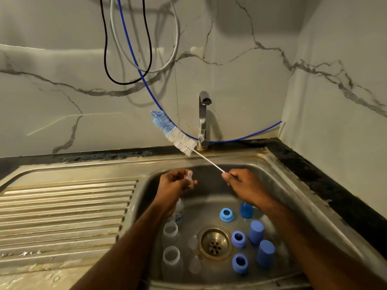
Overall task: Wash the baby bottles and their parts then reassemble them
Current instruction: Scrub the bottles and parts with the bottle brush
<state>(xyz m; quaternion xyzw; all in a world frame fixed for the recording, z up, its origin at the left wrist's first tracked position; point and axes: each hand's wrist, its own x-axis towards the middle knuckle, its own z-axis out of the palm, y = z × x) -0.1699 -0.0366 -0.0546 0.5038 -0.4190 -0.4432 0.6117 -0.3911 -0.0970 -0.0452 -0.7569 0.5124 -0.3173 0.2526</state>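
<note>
Left grip: a clear teat [190, 179] is pinched in the curled fingers of the left hand [174, 185], held above the sink basin [278, 185].
Right grip: the thin wire handle of a bottle brush [180, 139] is pinched by the right hand [244, 186]; the brush is angled up and to the left, its white and blue bristles shown in front of the tap [203, 120].
Basin, left part: three clear bottles [170, 229] are seen near the left wall, one partly hidden by the left forearm; two more clear teats [193, 243] lie beside the drain [215, 242].
Basin, right part: blue collar rings [226, 214] and blue caps [256, 232] are scattered right of the drain, apart from one another.
Surroundings: a ribbed drainboard [62, 212] is set to the left; cables [129, 49] hang on the marble wall.
</note>
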